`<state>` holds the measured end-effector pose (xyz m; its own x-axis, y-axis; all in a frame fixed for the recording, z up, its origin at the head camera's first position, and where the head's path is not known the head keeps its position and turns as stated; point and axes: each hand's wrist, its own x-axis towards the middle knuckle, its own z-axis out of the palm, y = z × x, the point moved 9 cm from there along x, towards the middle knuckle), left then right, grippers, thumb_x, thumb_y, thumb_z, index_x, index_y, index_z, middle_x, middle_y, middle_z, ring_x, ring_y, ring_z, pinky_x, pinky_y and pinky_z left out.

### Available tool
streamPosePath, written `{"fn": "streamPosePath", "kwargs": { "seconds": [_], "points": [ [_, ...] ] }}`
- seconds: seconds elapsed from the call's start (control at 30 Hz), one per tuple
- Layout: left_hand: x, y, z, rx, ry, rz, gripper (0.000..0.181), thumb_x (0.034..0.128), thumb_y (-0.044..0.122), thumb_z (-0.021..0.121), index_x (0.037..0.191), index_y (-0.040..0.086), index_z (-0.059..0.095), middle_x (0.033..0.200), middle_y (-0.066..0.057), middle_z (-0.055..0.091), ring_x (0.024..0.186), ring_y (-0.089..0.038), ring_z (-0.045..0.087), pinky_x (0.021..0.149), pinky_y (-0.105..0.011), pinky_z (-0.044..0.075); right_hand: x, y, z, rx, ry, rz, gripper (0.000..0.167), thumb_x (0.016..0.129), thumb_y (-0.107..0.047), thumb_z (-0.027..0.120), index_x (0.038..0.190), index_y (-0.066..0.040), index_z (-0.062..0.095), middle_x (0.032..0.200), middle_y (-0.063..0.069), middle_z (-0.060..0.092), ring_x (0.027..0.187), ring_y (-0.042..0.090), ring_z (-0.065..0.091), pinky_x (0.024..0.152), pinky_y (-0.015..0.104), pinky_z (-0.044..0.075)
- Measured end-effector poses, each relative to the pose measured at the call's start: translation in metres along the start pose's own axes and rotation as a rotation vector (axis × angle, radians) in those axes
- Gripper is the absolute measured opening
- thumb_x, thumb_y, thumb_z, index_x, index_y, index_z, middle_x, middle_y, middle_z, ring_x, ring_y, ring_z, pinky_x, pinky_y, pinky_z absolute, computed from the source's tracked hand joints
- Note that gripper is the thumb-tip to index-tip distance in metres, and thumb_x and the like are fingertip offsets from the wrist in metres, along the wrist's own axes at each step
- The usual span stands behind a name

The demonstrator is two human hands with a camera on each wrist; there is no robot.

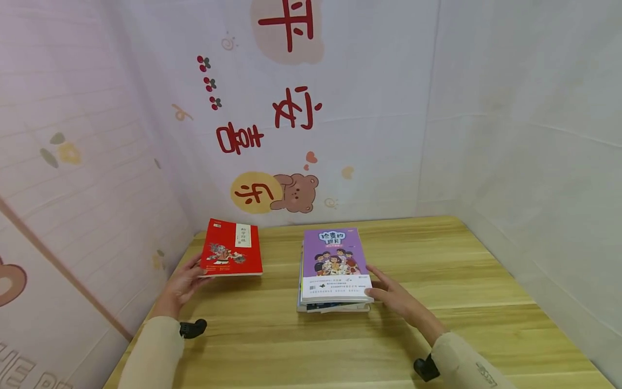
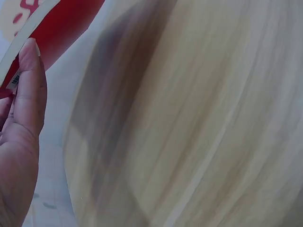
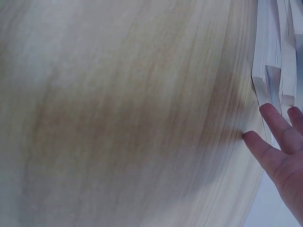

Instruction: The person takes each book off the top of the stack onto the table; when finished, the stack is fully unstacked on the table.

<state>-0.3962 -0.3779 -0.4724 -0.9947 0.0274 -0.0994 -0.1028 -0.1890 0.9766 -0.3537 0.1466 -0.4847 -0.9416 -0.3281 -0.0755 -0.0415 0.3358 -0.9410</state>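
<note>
A red book is tilted above the left part of the table. My left hand pinches it by its lower left edge; in the left wrist view the thumb lies along the book's red underside. At the middle of the table lies a stack of several books, topped by a purple and white book. My right hand is at the right side of this stack, fingers spread and mostly straight. The right wrist view shows the fingertips by the page edges; whether all of them touch is unclear.
The wooden table carries the stack. White printed cloth hangs behind it and on both sides. A black wrist strap part sticks out at the left sleeve, another at the right sleeve.
</note>
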Motion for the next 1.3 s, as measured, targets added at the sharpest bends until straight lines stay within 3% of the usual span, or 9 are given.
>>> {"fn": "streamPosePath", "kwargs": {
  "seconds": [0.33,0.43,0.5,0.6,0.67,0.77,0.93,1.1,1.3],
  "points": [
    [0.0,-0.019,-0.039,0.073,0.097,-0.075,0.071,0.1002,-0.007,0.038,0.159,0.007,0.0,0.111,0.006,0.053,0.088,-0.009,0.064,0.083,-0.033,0.057,0.0,0.0,0.003,-0.003,-0.016,-0.003,0.071,0.099,-0.033,0.06,0.159,-0.021,0.025,0.148,0.027,0.042,0.132,0.039,0.046,0.1,0.058,0.042],
    [-0.001,-0.017,-0.047,0.08,0.175,-0.099,0.072,0.0996,-0.005,0.037,0.159,0.007,-0.001,0.128,-0.013,0.052,0.086,-0.008,0.065,0.083,-0.033,0.057,-0.001,0.0,0.004,0.002,-0.019,-0.008,0.07,0.099,-0.031,0.06,0.159,-0.02,0.025,0.147,0.028,0.042,0.13,0.04,0.048,0.098,0.059,0.043],
    [-0.002,-0.016,-0.051,0.074,0.235,-0.111,0.072,0.0998,-0.003,0.037,0.159,0.007,-0.003,0.146,-0.025,0.036,0.086,-0.007,0.065,0.084,-0.032,0.057,-0.001,-0.001,0.004,0.005,-0.015,-0.008,0.07,0.099,-0.03,0.06,0.159,-0.02,0.025,0.147,0.028,0.043,0.13,0.04,0.048,0.099,0.059,0.042],
    [-0.003,-0.013,-0.057,0.091,0.326,-0.109,0.072,0.1014,-0.001,0.037,0.159,0.008,-0.005,0.161,-0.025,0.011,0.096,-0.01,0.062,0.09,-0.032,0.054,-0.002,-0.003,0.004,0.002,-0.015,-0.014,0.07,0.1,-0.03,0.06,0.159,-0.019,0.025,0.147,0.027,0.043,0.131,0.04,0.046,0.1,0.06,0.041],
    [-0.004,-0.009,-0.061,0.139,0.395,-0.084,0.069,0.1021,0.0,0.038,0.159,0.006,-0.001,0.161,-0.025,0.011,0.111,-0.018,0.057,0.097,-0.034,0.05,-0.003,-0.004,0.003,0.001,-0.012,-0.015,0.07,0.099,-0.03,0.06,0.159,-0.02,0.025,0.147,0.027,0.043,0.132,0.041,0.045,0.1,0.06,0.04],
    [-0.005,0.0,-0.065,0.323,0.465,-0.049,0.064,0.1022,0.005,0.042,0.157,-0.002,0.01,0.158,-0.029,0.02,0.133,-0.036,0.04,0.111,-0.042,0.037,-0.003,-0.003,0.001,-0.008,-0.007,-0.011,0.07,0.099,-0.031,0.06,0.159,-0.021,0.025,0.148,0.026,0.042,0.133,0.041,0.044,0.101,0.06,0.04],
    [-0.001,0.007,-0.058,0.549,0.417,-0.077,0.068,0.1015,0.02,0.049,0.156,-0.004,0.016,0.157,-0.032,0.017,0.143,-0.047,0.021,0.116,-0.055,0.022,-0.002,0.0,-0.002,-0.008,0.009,0.006,0.07,0.099,-0.034,0.06,0.159,-0.024,0.026,0.15,0.023,0.042,0.136,0.04,0.041,0.105,0.06,0.037],
    [0.003,0.011,-0.045,0.531,0.357,-0.085,0.074,0.1031,0.029,0.049,0.158,0.001,0.009,0.16,-0.029,0.01,0.145,-0.047,0.017,0.115,-0.058,0.02,-0.001,0.0,-0.001,-0.004,0.015,0.011,0.07,0.099,-0.034,0.061,0.159,-0.024,0.026,0.15,0.024,0.041,0.137,0.041,0.04,0.106,0.062,0.035],
    [0.007,0.017,-0.027,0.469,0.345,-0.077,0.073,0.1043,0.03,0.048,0.159,0.002,0.008,0.16,-0.03,0.012,0.143,-0.045,0.021,0.116,-0.055,0.023,0.0,-0.001,-0.001,-0.007,0.024,0.009,0.069,0.099,-0.032,0.06,0.159,-0.023,0.027,0.149,0.025,0.041,0.135,0.041,0.042,0.105,0.062,0.036]
  ]
}}
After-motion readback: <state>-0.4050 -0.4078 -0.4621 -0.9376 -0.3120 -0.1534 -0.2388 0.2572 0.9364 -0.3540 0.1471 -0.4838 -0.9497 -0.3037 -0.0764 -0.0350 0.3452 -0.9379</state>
